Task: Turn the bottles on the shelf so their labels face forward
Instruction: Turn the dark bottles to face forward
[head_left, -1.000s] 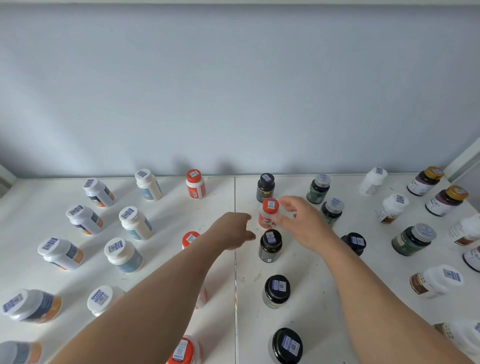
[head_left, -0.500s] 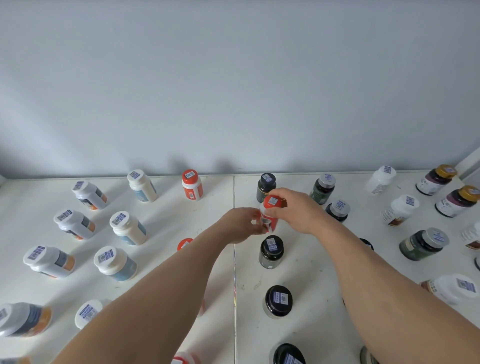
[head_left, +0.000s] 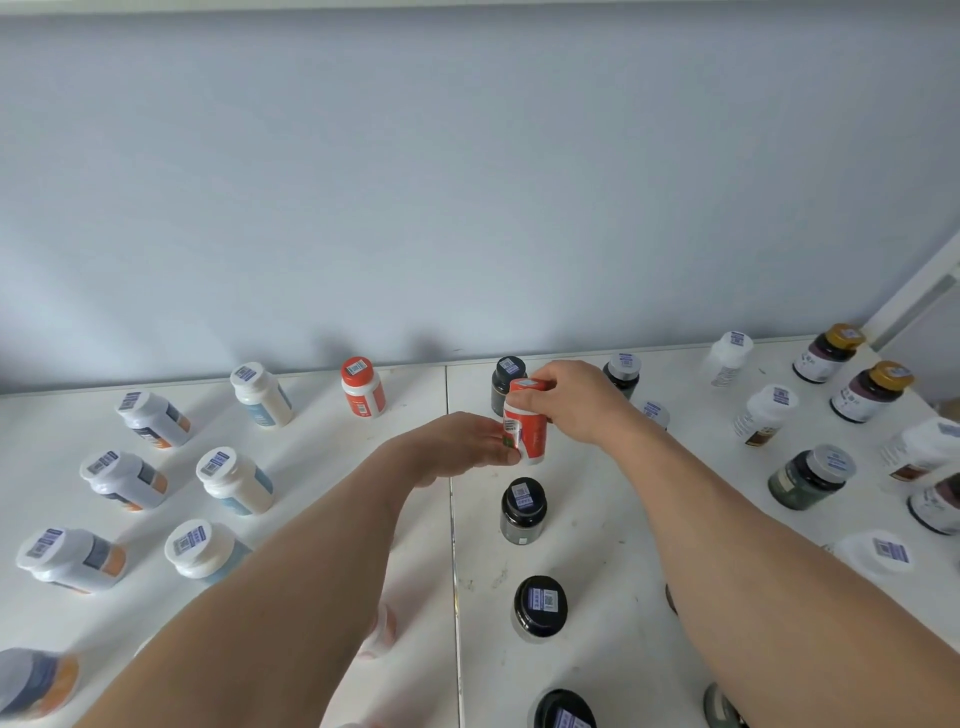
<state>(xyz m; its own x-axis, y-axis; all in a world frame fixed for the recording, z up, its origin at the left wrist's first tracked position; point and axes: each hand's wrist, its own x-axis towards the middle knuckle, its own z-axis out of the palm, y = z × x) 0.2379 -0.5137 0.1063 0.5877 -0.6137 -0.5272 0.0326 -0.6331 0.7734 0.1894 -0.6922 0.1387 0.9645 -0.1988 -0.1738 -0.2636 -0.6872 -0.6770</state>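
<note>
An orange-and-white bottle with an orange cap stands upright near the middle of the white shelf. My right hand grips its cap and upper body from the right. My left hand pinches its lower left side, where a white label panel shows. A dark bottle stands right behind it and another dark bottle just in front. A second orange bottle stands by the wall to the left.
White bottles in rows fill the left half of the shelf. Dark, white and gold-capped bottles fill the right half. More dark bottles line the centre seam toward me. The grey wall closes the back.
My right hand has closed over the orange bottle's cap and my left hand has come in to pinch its lower side. The bottle has moved slightly and the camera has shifted.
</note>
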